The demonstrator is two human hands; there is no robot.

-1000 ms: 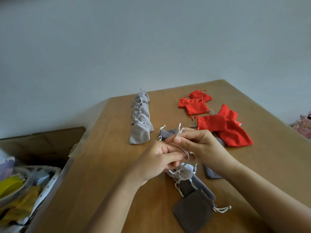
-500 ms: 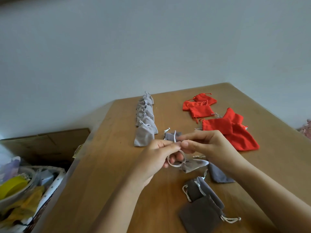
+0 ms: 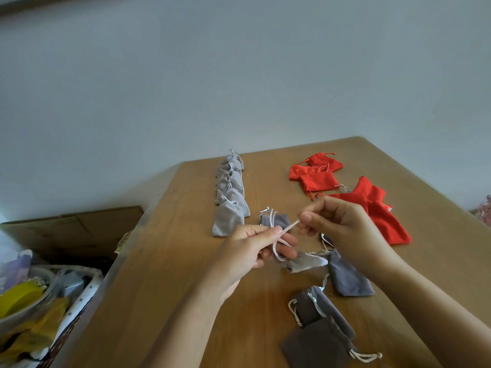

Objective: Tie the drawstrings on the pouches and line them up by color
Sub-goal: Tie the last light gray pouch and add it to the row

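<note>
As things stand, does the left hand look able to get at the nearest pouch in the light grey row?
Probably yes: the nearest pouch lies just beyond the left hand with only bare table between. But that hand pinches a drawstring, so it must let go first.

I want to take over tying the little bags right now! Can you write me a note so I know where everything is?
Left hand: pinches the white drawstring near the light grey pouch.
Right hand: pinches the drawstring's free end, pulled taut.
Done: row of light grey pouches, cinched and lined up on the table's left side.
Left: finish this knot, add the pouch to the row; then tie and line up the darker grey pouches near you and the red pouches on the right.
</note>
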